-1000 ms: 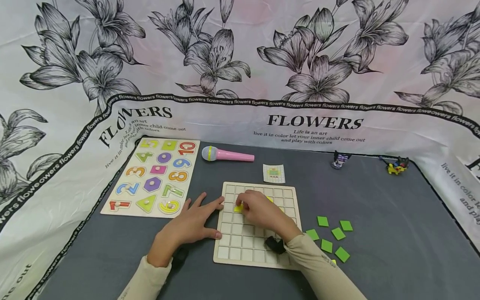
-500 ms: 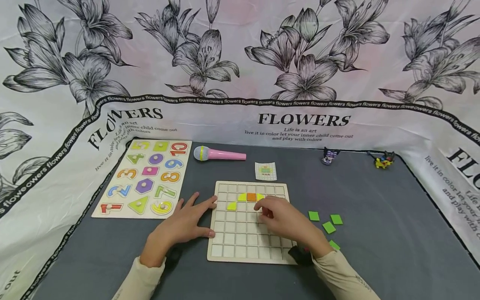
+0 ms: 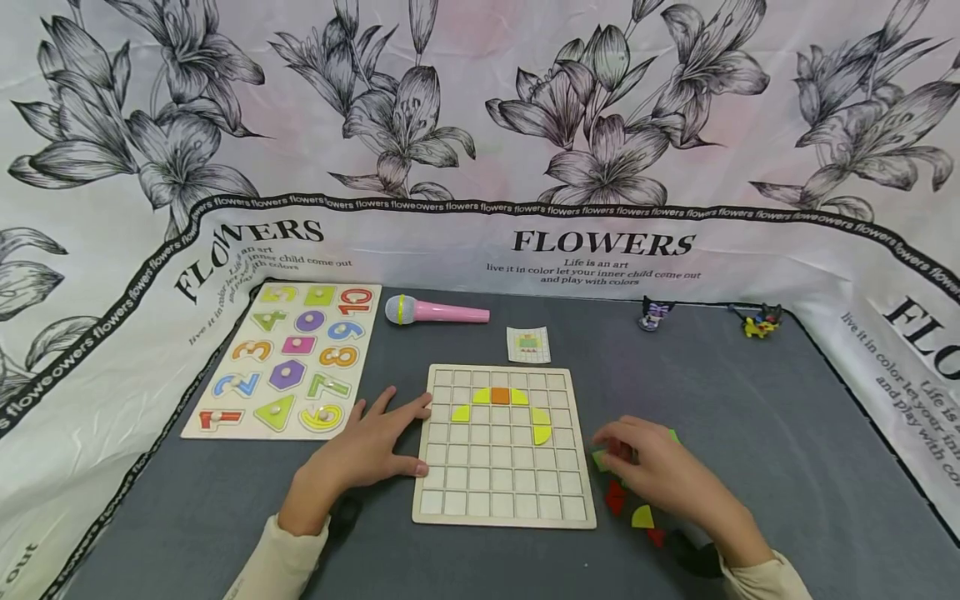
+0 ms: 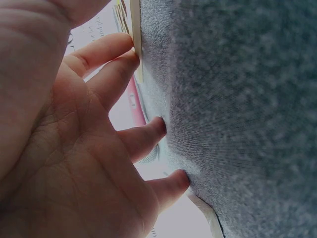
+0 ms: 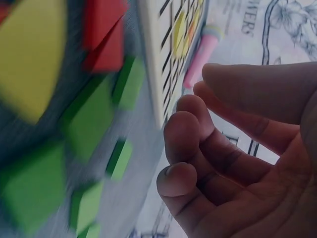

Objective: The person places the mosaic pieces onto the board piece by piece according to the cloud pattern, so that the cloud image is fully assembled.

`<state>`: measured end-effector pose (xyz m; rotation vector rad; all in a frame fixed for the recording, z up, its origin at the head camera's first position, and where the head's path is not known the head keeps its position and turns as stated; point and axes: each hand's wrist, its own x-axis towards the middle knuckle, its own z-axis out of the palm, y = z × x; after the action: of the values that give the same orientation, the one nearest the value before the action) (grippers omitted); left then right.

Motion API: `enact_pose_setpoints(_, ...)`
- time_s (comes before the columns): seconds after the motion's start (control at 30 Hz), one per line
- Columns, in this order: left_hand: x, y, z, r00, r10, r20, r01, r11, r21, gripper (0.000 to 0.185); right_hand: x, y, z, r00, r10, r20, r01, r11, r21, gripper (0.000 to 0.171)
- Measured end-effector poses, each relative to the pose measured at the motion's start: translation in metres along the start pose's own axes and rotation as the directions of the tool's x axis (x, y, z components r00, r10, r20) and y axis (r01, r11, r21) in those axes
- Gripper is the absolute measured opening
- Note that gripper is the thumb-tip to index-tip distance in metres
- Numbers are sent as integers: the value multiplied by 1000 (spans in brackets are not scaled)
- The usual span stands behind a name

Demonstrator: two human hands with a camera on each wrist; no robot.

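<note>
The right hand (image 3: 652,462), empty and loosely bent, has moved from the grid board (image 3: 478,479) at centre to the green tiles (image 5: 89,119) beside it, where a careless sweep might scatter them, while the left hand (image 3: 363,458), spread, touches the board's edge.

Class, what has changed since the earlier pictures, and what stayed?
The bare right hand has moved rightward off the square wooden grid board to the loose green square tiles, uncovering two small yellow pieces on the board's right side. Nothing shows in its grasp. The bare left hand stays at the board's left edge.
</note>
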<state>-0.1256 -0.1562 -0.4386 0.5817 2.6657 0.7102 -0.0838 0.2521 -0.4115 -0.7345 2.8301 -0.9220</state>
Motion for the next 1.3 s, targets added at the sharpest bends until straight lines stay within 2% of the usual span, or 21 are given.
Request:
enact_pose_setpoints(0.13, 0, 1, 0, 1000, 4, 1, -4, 1000, -5, 99, -19, 9, -8, 1000, 29, -7, -30, 999, -29, 19)
enact_pose_setpoints(0.23, 0, 1, 0, 1000, 9, 1, -9, 1000, -4, 99, -32, 16, -11, 997, 68, 24, -67, 997, -37, 18)
enact_pose_setpoints(0.37, 0, 0, 0, 1000, 7, 3, -7, 1000, -2, 99, -50, 23, -8, 996, 66, 57, -65, 998, -21, 18)
enact_pose_setpoints(0.43, 0, -1, 1, 1000, 5, 5, -5, 1000, -3, 100, -58, 26, -4, 998, 34, 46, -33, 999, -18, 18)
enact_pose_setpoints(0.6, -1, 1, 1, 1000, 11, 5, -11, 1000, -9, 99, -70, 29, 4, 998, 39, 46, -39, 999, -10, 18)
enact_pose_setpoints(0.77, -2, 2, 0, 1000, 18, 0, -18, 1000, -16, 99, -73, 28, 10, 983, 164, 89, -161, 986, -38, 17)
enact_pose_setpoints(0.97, -2, 1, 1, 1000, 24, 0, -24, 1000, -17, 99, -65, 23, 16, 940, 320, 122, -307, 945, -110, 22)
enact_pose_setpoints(1.07, -2, 0, 1, 1000, 16, 2, -16, 1000, -14, 99, -61, 21, 17, 926, 357, 120, -345, 932, -113, 26)
enact_pose_setpoints(1.13, -2, 0, 1, 1000, 16, 0, -16, 1000, -12, 99, -61, 20, 18, 937, 333, 106, -320, 940, -118, 29)
enact_pose_setpoints(1.3, -1, -2, 1, 1000, 10, -1, -10, 1000, -6, 100, -64, 18, 19, 977, 208, 45, -202, 974, -104, 32)
